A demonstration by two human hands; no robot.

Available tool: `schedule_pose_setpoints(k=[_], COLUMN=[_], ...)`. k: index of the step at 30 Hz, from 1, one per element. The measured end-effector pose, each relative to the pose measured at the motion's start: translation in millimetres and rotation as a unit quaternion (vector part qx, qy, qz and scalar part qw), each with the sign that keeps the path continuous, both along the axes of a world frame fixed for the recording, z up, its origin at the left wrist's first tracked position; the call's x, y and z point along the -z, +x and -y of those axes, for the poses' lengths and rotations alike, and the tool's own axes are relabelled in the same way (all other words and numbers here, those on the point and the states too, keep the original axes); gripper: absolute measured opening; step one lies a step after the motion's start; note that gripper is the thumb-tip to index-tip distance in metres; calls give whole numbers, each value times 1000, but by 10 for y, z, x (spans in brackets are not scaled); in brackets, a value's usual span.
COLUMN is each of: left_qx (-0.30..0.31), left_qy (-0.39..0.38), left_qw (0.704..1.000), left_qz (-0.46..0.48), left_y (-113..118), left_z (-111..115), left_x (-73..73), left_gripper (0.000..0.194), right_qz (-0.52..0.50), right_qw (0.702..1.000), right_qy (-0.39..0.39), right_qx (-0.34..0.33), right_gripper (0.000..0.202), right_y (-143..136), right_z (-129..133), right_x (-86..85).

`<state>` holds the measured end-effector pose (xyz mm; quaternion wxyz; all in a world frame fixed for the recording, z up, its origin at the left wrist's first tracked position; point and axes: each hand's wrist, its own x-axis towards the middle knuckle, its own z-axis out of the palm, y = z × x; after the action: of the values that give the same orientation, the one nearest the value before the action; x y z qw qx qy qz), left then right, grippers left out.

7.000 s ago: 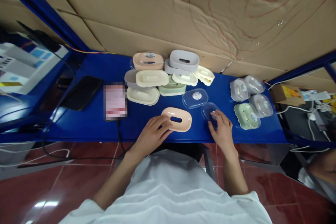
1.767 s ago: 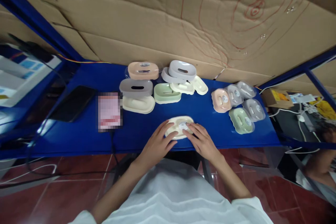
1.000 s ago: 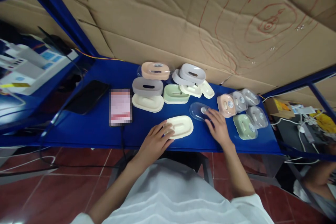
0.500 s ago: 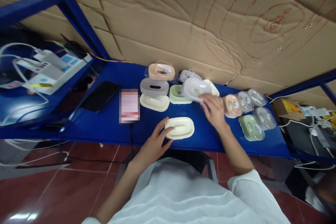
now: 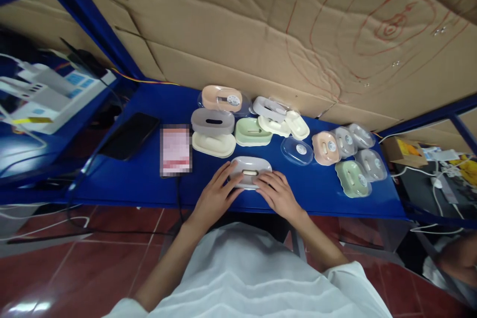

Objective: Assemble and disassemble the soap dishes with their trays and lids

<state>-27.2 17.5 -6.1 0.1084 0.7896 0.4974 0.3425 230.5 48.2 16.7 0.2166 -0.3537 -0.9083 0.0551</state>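
At the near edge of the table, a pale grey oval soap dish tray (image 5: 257,163) sits over a cream base, whose ridge shows through the slot. My left hand (image 5: 219,193) grips its left end, and my right hand (image 5: 278,195) grips its right end. Behind them lie a cream base (image 5: 214,145), a grey slotted tray (image 5: 201,123) and a green soap dish (image 5: 244,134). Right of the green one are another grey tray (image 5: 265,107) and a small cream piece (image 5: 298,126). A clear lid (image 5: 294,151) lies beyond my right hand.
Lidded soap dishes, one peach (image 5: 323,155), one green (image 5: 349,184) and several grey, stand at the right. A peach tray (image 5: 216,97) lies at the back. Leftward are a pixelated device (image 5: 176,151) and a black phone (image 5: 130,136). Cardboard (image 5: 223,25) walls the back; another person (image 5: 454,263) shows lower right.
My right hand has brought the grey tray from the back of the table down onto the cream base between my hands. The clear lid behind is now uncovered.
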Motion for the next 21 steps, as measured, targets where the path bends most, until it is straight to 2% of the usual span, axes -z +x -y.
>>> schedule_pose_setpoints(k=[6,12,21], left_qx=[5,28,31], left_qy=[1,20,-7], left_qw=[1000,999,997], left_qz=[-18,-28,-66], left_y=[12,7,37], left_z=[1,12,15], left_x=[-10,9,-38], left_gripper=[32,32,34], right_qz=[17,11,19], right_qw=[1000,998,999], right_qy=[25,54,49], right_qx=[-5,-11,0], right_gripper=[35,39,37], right_y=[56,81,73], right_z=[63,136,148], right_x=[20,61,118])
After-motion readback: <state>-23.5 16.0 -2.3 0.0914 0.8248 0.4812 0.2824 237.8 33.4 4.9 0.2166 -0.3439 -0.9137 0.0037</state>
